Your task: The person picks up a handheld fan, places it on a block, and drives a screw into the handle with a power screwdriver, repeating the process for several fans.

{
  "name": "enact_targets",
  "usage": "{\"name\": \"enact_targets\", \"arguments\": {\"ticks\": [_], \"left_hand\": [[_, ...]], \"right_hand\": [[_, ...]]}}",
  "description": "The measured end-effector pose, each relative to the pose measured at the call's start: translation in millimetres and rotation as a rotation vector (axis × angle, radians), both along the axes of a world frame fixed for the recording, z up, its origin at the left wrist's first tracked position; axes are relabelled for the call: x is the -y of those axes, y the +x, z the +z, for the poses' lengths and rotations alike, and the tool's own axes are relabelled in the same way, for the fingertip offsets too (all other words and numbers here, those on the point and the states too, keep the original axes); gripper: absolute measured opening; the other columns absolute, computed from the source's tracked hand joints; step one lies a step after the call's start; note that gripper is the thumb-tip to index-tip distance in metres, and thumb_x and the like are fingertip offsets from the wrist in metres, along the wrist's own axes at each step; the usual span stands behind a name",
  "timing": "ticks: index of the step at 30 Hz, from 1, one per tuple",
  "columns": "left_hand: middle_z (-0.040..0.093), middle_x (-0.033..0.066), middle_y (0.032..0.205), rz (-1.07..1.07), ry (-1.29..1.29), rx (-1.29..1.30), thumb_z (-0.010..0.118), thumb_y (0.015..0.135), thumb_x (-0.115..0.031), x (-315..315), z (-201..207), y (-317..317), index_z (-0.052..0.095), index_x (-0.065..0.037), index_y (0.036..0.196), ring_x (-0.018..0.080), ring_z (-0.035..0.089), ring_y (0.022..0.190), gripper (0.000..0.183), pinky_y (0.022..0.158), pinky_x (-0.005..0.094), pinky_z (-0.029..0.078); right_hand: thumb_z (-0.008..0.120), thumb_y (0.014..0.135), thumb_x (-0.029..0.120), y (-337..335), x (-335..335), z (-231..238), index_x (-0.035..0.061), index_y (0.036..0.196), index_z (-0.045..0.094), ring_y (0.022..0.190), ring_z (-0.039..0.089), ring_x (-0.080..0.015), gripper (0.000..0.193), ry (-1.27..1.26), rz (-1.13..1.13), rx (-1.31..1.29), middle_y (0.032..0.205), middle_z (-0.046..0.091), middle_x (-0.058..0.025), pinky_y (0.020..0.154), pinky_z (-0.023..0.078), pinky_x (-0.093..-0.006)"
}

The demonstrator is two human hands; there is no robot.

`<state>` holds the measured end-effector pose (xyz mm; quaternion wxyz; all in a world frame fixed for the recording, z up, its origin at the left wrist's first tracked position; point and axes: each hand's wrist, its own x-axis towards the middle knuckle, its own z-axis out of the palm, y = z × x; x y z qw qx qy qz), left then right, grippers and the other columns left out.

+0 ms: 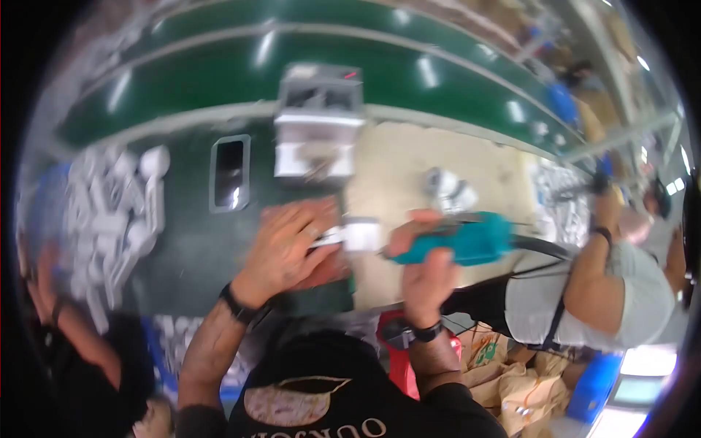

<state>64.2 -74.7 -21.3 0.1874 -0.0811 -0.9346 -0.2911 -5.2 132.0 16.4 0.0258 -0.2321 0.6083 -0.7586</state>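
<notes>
My left hand (286, 244) is closed on a small white plastic part, its fingers pressing it down over a reddish-brown surface. The square white end (362, 234) of that part sticks out to the right of my fingers. My right hand (427, 274) grips a teal electric screwdriver (467, 241), lying sideways with its tip toward the white part. A narrow gap seems to separate tip and part, but blur hides the exact contact. A dark cord runs from the screwdriver's rear to the right.
A phone (230, 174) lies left of a grey and white box (319, 120) with small parts. White pieces are heaped at the left (109, 219) and right (562, 197). Another small white item (450, 191) sits on the beige board (409, 157). People stand on both sides.
</notes>
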Motion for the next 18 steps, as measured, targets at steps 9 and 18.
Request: {"name": "enact_targets", "arguments": {"ticks": [9,18], "left_hand": [[0.064,0.011,0.122,0.073,0.121,0.042,0.073,0.084,-0.025,11,-19,14,0.066,-0.007,0.116,0.0326,0.06,0.113,0.037,0.099,0.0414,0.049],[0.064,0.0124,0.124,0.067,0.159,0.012,0.075,0.082,-0.023,8,-28,15,0.066,-0.005,0.114,0.0329,0.06,0.114,0.038,0.097,0.0432,0.05]], "right_hand": [[0.057,0.089,0.069,0,65,6,-0.0029,0.114,0.051,0.061,0.05,-0.0171,0.076,-0.096,0.169,-0.016,0.069,0.05,-0.0057,0.058,0.042,-0.0325],[0.059,0.089,0.067,-3,85,-10,-0.0042,0.113,0.051,0.059,0.051,-0.0173,0.075,-0.085,0.195,-0.059,0.069,0.052,-0.007,0.057,0.043,-0.0327]]}}
